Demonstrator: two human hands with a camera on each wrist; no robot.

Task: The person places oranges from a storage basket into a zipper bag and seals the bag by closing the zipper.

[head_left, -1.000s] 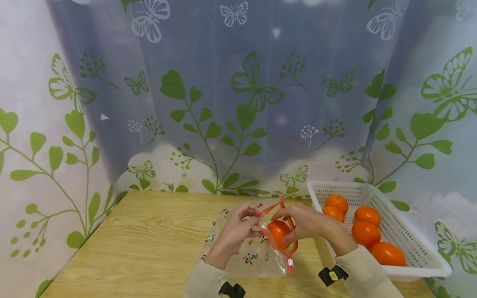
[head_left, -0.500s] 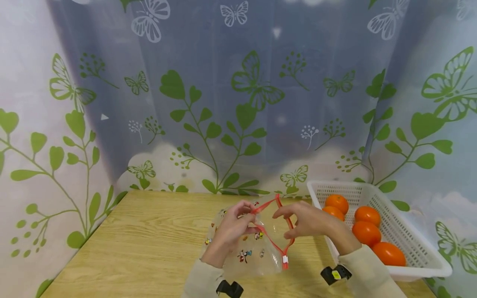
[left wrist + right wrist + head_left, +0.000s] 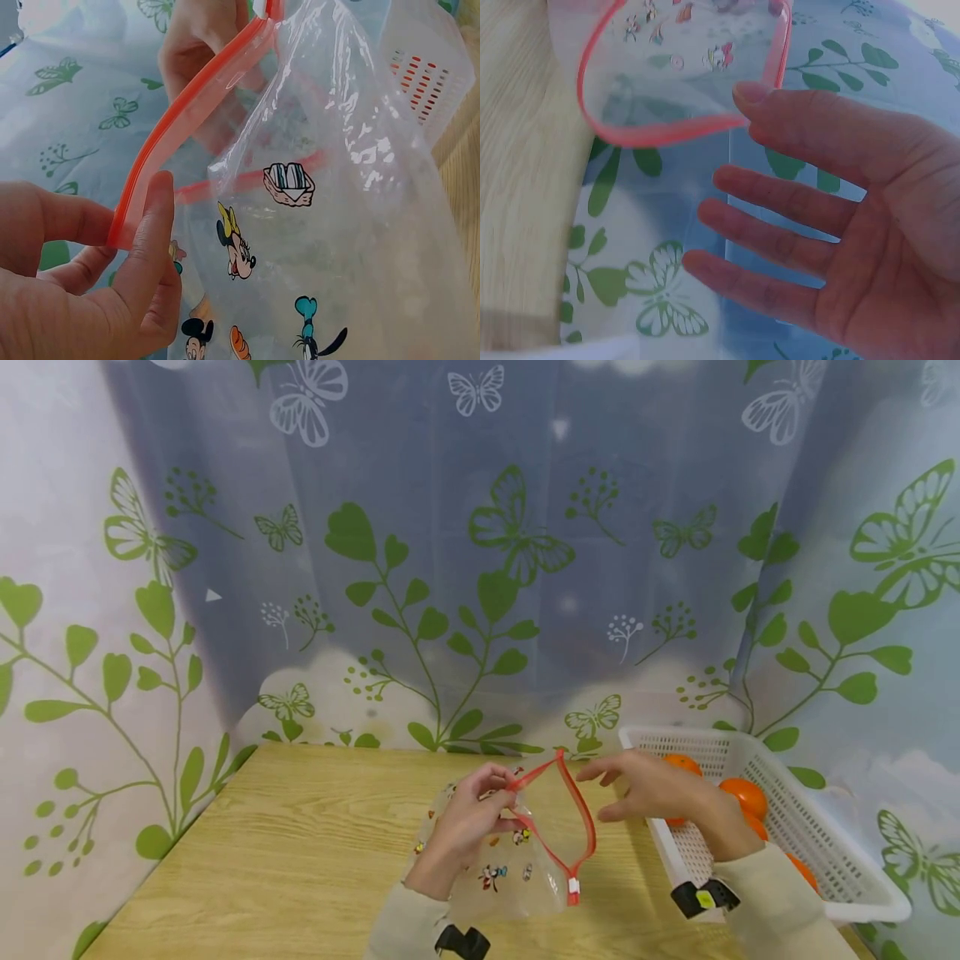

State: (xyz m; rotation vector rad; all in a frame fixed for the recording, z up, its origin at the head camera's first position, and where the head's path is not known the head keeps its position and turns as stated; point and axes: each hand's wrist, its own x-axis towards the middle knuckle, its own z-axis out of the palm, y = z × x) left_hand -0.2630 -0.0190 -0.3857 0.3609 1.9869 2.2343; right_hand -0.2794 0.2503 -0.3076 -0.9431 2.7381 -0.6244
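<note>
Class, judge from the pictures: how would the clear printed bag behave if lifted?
The clear bag would probably flop, as it creases. Its glossy highlights suggest it may be slippery. The red rim seems stiffer, bowing in a smooth curve.

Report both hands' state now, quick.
Left hand: holding the clear bag by its red rim.
Right hand: open, holding nothing.

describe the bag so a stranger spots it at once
At the wooden table, left of the white basket, the left hand pinches the bag by its edge. Unlike the basket, it's clear, red-rimmed and printed with cartoon figures.
</note>
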